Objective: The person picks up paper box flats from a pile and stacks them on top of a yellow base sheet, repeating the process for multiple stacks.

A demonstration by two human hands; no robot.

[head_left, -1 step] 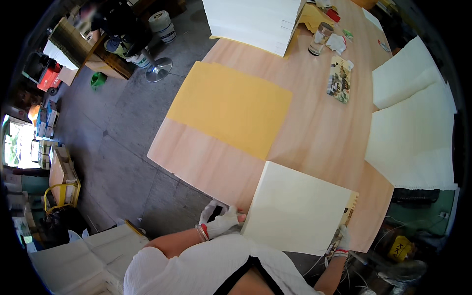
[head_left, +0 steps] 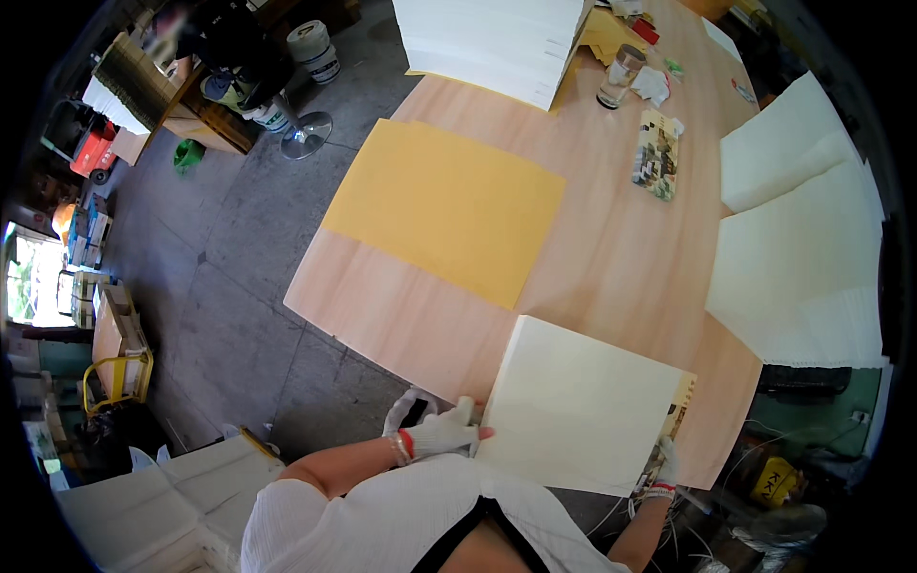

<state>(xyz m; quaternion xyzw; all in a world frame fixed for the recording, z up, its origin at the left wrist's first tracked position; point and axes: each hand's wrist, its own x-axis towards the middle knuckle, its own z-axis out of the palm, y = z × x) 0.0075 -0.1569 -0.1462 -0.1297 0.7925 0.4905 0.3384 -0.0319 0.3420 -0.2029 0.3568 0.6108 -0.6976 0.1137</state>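
A stack of cream paper sheets (head_left: 583, 406) lies at the near edge of the table, partly overhanging it toward my body. Along its right side a printed, coloured strip (head_left: 676, 411) shows from beneath. My left hand (head_left: 442, 430), in a white glove with bare fingertips, is closed at the stack's left edge, one fingertip on the sheet. At the lower right corner my right hand (head_left: 667, 465), also gloved, grips the stack's edge; its fingers are partly hidden. A flat yellow sheet (head_left: 444, 210) lies on the table farther ahead.
On the wooden table (head_left: 611, 258) stand a tall white paper stack (head_left: 487, 43), a glass jar (head_left: 621, 76) and a picture-covered booklet (head_left: 657, 158). Large white paper piles (head_left: 798, 248) flank the right side. A white box (head_left: 181, 506) sits lower left; a person (head_left: 229, 43) works far left.
My left hand has shifted slightly right, bringing a fingertip onto the stack's left edge. That edge of the stack has moved a little to the right. My right hand has barely moved.
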